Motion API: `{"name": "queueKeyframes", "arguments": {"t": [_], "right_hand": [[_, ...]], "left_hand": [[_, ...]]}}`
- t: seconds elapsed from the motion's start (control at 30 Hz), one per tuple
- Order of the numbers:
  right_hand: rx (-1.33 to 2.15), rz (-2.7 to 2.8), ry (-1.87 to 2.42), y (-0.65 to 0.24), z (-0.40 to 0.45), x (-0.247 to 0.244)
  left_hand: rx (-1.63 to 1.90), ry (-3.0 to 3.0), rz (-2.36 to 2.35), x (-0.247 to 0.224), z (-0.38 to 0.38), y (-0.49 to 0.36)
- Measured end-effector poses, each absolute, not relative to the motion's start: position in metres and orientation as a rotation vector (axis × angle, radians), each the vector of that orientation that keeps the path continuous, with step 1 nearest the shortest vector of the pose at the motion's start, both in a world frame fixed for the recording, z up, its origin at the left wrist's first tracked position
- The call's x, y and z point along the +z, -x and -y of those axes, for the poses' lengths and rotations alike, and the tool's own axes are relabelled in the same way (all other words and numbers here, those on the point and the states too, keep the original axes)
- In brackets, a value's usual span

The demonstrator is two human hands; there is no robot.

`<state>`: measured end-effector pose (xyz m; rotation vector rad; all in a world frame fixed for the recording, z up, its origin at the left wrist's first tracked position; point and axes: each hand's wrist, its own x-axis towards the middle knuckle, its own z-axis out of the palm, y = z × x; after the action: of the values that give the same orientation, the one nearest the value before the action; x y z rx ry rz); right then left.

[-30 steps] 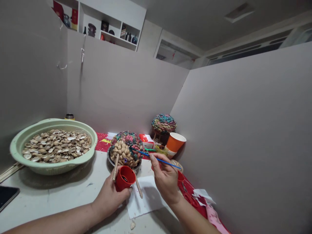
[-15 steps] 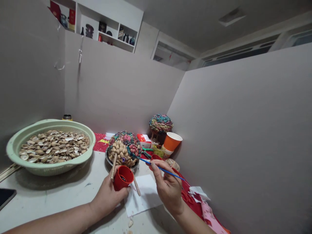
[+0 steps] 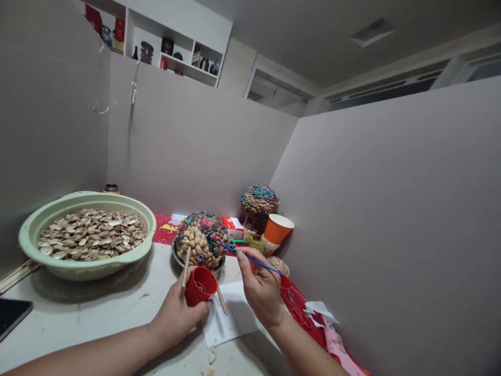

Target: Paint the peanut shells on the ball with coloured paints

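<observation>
My left hand (image 3: 183, 304) is wrapped round a small red cup (image 3: 201, 286) with dark liquid inside. A thin stick (image 3: 185, 271) rises beside its fingers, close against the dome; whether I grip it too I cannot tell. In my right hand (image 3: 261, 290) is a blue paintbrush (image 3: 250, 257), pinched near its middle, its tip at the right side of a dome covered in peanuts (image 3: 194, 242). Part of the dome is painted in pink, green and teal, while its near left side is bare tan. It rests in a metal bowl (image 3: 177, 262). A second stick (image 3: 222, 301) slants down over white paper (image 3: 239, 325).
To the left stands a green basin (image 3: 28, 242) of nut shells, with a phone (image 3: 13, 316) nearer me. A painted dome on legs (image 3: 260, 200), orange paper cups (image 3: 277, 230) and red scissors (image 3: 300, 317) are at the right. Grey partitions (image 3: 203, 151) enclose the table.
The view has shifted slightly, moving the table things a little to the right. My right hand has moved a little left and the brush tip sits slightly higher on the dome. Both grips stay the same.
</observation>
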<state>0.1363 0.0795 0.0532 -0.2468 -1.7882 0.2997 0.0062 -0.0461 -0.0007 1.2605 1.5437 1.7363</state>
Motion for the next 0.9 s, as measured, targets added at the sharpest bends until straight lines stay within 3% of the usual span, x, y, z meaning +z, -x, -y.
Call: {"name": "queueKeyframes", "arguments": {"t": [0.9], "right_hand": [[0.48,1.662,0.258,-0.157,-0.075,0.037]], "left_hand": [[1.71,-1.228,-1.675,0.001,0.044,-0.003]]}}
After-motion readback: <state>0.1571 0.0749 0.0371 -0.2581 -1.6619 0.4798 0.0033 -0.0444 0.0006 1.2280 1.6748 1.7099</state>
